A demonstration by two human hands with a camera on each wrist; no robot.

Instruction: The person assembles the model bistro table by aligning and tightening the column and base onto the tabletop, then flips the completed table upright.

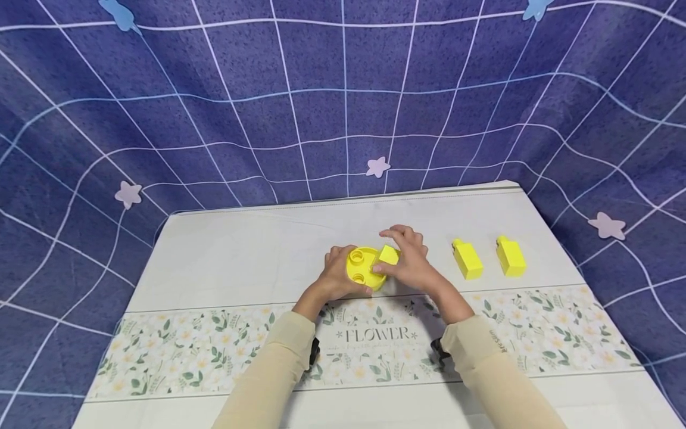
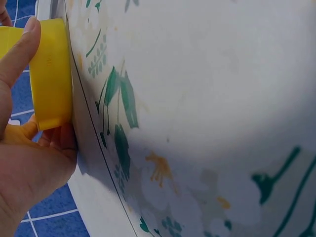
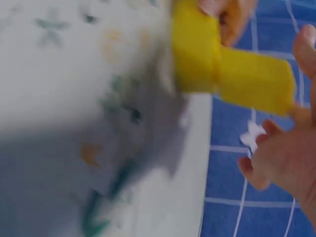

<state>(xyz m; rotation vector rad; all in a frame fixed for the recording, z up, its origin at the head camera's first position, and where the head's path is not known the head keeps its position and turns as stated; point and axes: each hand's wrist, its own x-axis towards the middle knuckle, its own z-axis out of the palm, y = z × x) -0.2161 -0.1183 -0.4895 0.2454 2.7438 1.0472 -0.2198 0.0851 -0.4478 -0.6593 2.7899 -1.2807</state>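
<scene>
My left hand grips the rim of a round yellow base, with the thumb along its side wall in the left wrist view. Two raised ring sockets show on the base's upper face. From its right part a yellow rectangular block sticks out, its near end against the base; the joint itself is hidden. My right hand is around the block's outer end, thumb and fingers spread apart. In the right wrist view a finger appears to touch that end, while the thumb stands off it.
Two more yellow rectangular blocks, a nearer one and a farther-right one, lie to the right of my hands, each with a knobbed end. A floral cloth covers the table. Behind and beside it hangs a blue gridded curtain.
</scene>
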